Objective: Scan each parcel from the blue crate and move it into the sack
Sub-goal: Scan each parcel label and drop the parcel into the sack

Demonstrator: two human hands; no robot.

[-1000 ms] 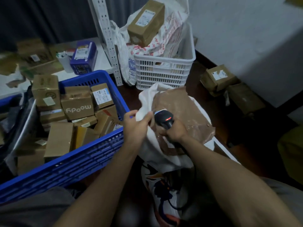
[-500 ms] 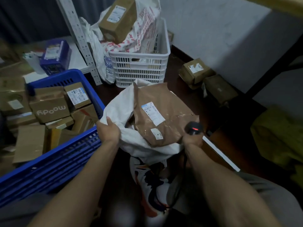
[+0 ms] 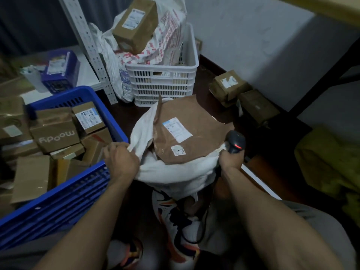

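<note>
A white sack (image 3: 175, 172) stands open in front of me. A flat brown paper parcel (image 3: 194, 121) with two white labels sticks out of its mouth. My left hand (image 3: 120, 162) grips the sack's left rim. My right hand (image 3: 230, 160) holds a black barcode scanner (image 3: 235, 144), its red light on, and also pinches the sack's right rim. The blue crate (image 3: 64, 195) at my left holds several brown cardboard parcels (image 3: 54, 135).
A white crate (image 3: 161, 82) with printed bags and a brown box (image 3: 135, 24) on top stands behind the sack. Two brown boxes (image 3: 228, 87) lie on the dark floor by the wall. A perforated shelf post (image 3: 87, 45) rises at the left. My shoes (image 3: 181, 227) are below.
My right hand with the scanner moved from over the parcel to the sack's right rim. Both hands have pulled the sack mouth wider, and the parcel's labels show.
</note>
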